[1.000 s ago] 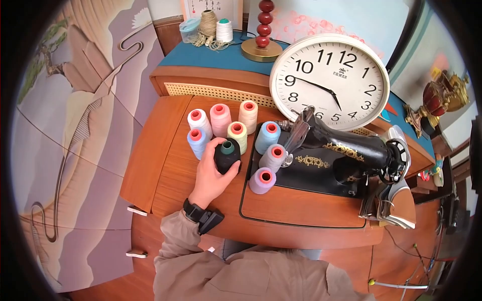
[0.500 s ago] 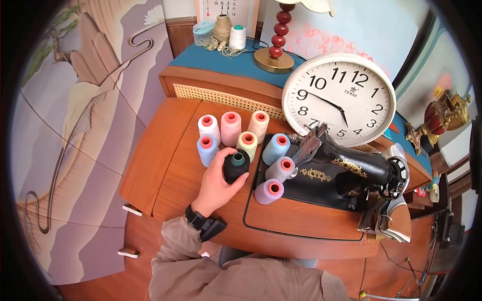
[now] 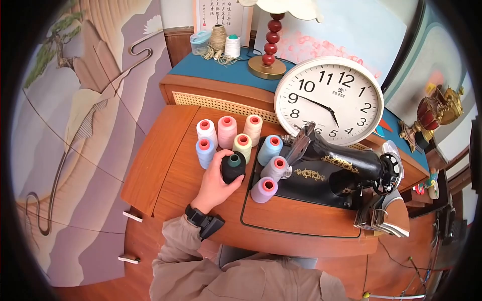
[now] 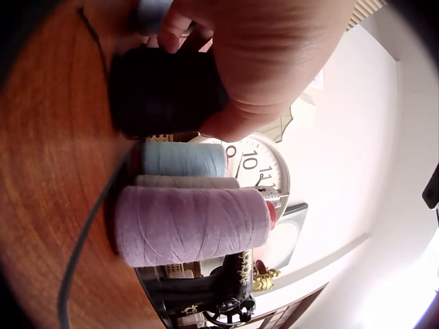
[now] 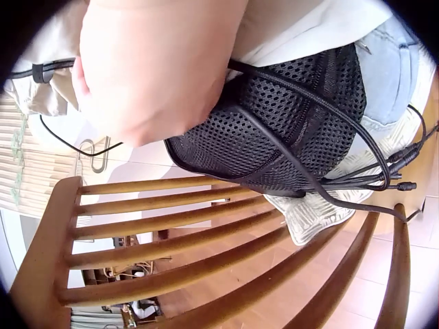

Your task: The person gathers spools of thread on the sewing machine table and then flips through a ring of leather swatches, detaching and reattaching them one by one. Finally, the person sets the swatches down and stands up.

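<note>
In the head view my left hand (image 3: 215, 183) grips a black cone of thread (image 3: 234, 169), thumb on one side and fingers on the other. The black cone (image 4: 164, 92) stands on the wooden tabletop in the left wrist view. Close behind it are pale yellow (image 3: 242, 149), light blue (image 3: 205, 156), white (image 3: 207, 131), pink (image 3: 227, 136) and cream (image 3: 252, 133) cones. Sky-blue (image 3: 270, 153), grey (image 3: 274, 170) and lilac (image 3: 263, 191) cones stand to its right. My right hand (image 5: 154, 75) is beside a black mesh bag (image 5: 274, 130), its fingers mostly hidden.
A black sewing machine (image 3: 346, 158) sits right of the cones, before a round clock (image 3: 326, 95). A lamp (image 3: 271, 45) and more thread (image 3: 232, 46) stand on the back shelf. Black cables (image 5: 302, 168) hang by a slatted wooden chair (image 5: 158, 223).
The head view has shifted slightly. My left hand keeps its grip on the black cone, which stays in front of the pale yellow one.
</note>
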`<state>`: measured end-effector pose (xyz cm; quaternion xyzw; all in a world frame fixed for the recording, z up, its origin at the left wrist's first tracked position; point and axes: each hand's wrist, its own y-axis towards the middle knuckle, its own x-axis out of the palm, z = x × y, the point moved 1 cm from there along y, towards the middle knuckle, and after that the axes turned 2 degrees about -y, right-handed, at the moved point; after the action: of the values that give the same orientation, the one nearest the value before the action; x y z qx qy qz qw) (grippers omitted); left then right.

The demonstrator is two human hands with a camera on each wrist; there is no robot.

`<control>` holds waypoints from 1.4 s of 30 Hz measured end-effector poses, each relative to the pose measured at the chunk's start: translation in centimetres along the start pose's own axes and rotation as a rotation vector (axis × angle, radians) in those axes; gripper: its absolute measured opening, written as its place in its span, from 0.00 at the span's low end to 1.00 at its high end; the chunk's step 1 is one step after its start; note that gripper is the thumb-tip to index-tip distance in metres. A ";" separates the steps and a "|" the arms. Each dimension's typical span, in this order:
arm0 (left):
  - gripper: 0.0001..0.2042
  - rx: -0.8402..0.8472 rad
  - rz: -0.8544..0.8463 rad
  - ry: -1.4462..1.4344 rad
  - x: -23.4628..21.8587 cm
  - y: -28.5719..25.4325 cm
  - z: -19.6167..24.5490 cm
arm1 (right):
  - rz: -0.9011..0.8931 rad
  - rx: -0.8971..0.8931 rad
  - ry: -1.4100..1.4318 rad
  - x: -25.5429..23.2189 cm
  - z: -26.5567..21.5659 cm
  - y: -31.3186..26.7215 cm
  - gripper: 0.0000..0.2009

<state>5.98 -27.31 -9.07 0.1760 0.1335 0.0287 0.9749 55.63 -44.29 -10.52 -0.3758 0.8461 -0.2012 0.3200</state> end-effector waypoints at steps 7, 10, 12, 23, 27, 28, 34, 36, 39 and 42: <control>0.35 0.058 0.033 -0.019 0.2 0.2 -0.2 | 0.014 -0.043 -0.024 1.3 -0.5 -0.3 0.12; 0.38 0.049 0.017 -0.036 0.3 0.1 -0.8 | 0.017 -0.061 -0.035 1.7 -0.8 -0.2 0.12; 0.38 0.047 0.002 -0.012 0.1 0.1 -1.0 | 0.020 -0.073 -0.040 2.2 -1.0 -0.2 0.12; 0.38 0.002 -0.031 -0.024 -0.1 -0.3 0.0 | 0.062 -0.119 -0.046 6.2 -3.1 -0.5 0.13; 0.37 -0.021 -0.012 -0.079 -0.2 -0.4 0.1 | 0.083 -0.145 -0.040 8.0 -3.9 0.0 0.13; 0.37 -0.006 -0.014 -0.071 -0.3 -0.5 -0.1 | 0.079 -0.148 -0.042 8.3 -4.1 0.0 0.13; 0.33 -0.106 -0.044 -0.058 -0.2 -0.9 0.5 | 0.054 -0.178 -0.058 9.6 -6.5 0.6 0.14; 0.32 -0.110 -0.057 -0.051 -0.2 -0.9 0.5 | 0.145 -0.181 -0.259 9.3 -9.2 3.2 0.16; 0.31 -0.112 -0.053 -0.032 -0.1 -0.7 0.6 | 0.304 -0.432 -0.553 7.9 -13.3 4.5 0.17; 0.30 -0.085 -0.051 -0.082 0.0 -0.7 0.4 | 0.531 -0.567 -0.684 9.0 -11.9 7.0 0.20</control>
<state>6.08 -28.05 -8.96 0.1321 0.0964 0.0024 0.9865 39.24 -45.53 -9.55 -0.2643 0.7805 0.2585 0.5042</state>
